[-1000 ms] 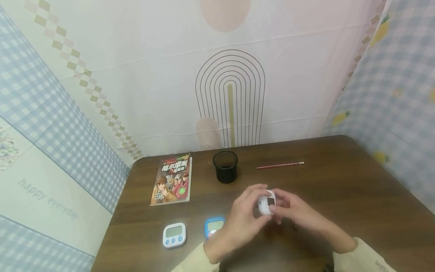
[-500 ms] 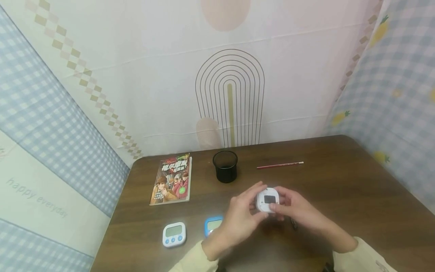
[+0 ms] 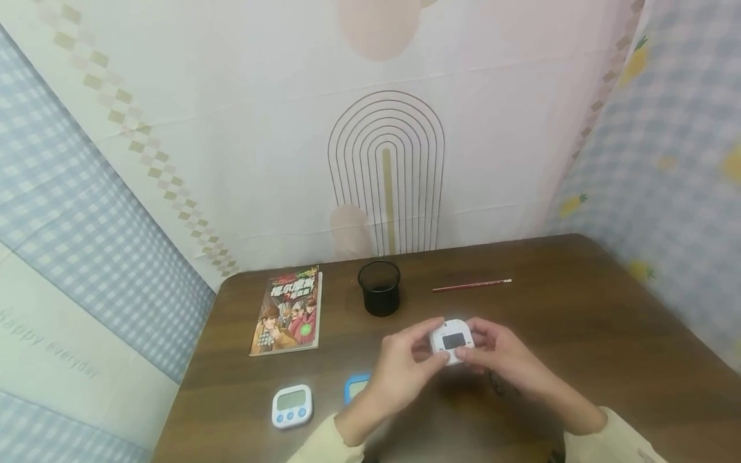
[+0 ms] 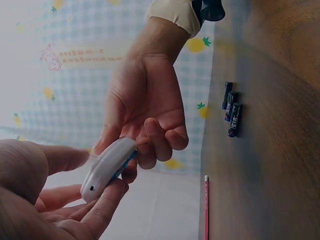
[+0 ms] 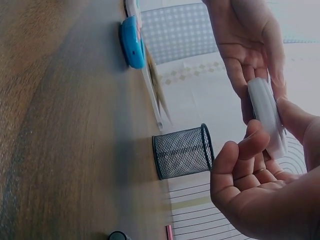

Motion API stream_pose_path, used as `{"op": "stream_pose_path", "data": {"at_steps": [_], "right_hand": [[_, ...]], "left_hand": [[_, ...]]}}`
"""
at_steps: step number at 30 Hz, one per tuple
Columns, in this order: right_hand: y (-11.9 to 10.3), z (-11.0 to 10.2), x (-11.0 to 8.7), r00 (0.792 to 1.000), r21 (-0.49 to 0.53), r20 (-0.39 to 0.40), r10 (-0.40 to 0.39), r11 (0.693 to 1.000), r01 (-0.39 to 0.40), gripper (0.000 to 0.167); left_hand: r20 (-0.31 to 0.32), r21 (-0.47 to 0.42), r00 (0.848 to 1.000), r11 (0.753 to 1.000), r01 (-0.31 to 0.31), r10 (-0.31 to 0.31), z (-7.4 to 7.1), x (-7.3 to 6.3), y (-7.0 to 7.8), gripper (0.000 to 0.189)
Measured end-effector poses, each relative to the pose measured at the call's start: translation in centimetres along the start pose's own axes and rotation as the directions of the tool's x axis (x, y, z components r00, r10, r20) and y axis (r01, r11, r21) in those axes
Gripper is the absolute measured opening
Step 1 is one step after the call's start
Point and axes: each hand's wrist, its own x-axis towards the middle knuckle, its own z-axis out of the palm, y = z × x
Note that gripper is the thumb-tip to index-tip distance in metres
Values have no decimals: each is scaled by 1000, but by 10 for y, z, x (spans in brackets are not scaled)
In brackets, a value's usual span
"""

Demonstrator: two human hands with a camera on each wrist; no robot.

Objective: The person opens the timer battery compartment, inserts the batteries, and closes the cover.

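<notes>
A white kitchen timer [image 3: 453, 341] is held up over the table between both hands, its dark-panelled back turned up. Blue parts of its front show on the underside in the left wrist view. My left hand [image 3: 399, 370] grips its left edge between thumb and fingers. From the other side, my right hand [image 3: 505, 357] pinches it, with the thumb on the back near the dark panel. Three dark AAA-looking batteries [image 4: 231, 111] lie on the table below the right hand. A blue timer [image 3: 355, 388] lies partly hidden behind the left wrist.
A second white timer [image 3: 292, 406] with blue buttons lies at the left front. Behind it is a comic-covered book [image 3: 287, 315]. A black mesh pen cup [image 3: 380, 299] stands mid-table, and a red pencil [image 3: 471, 285] lies right of it. Patterned cloth [image 3: 278, 161] hangs behind the table.
The timer has turned in the hands so that its back faces up more fully. The left thumb has come onto its lower edge. The head view has shifted slightly.
</notes>
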Motion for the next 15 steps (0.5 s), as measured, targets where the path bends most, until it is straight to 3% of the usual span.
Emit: {"op": "stream_pose_path", "data": {"at_steps": [8, 15], "right_hand": [[-2, 6, -3, 996, -28, -35, -77, 997, 76, 34], [-2, 14, -4, 994, -41, -36, -103, 994, 102, 33]], "left_hand": [[-47, 24, 998, 999, -38, 39, -2, 4, -4, 30], [-83, 44, 996, 999, -12, 15, -4, 2, -7, 30]]}}
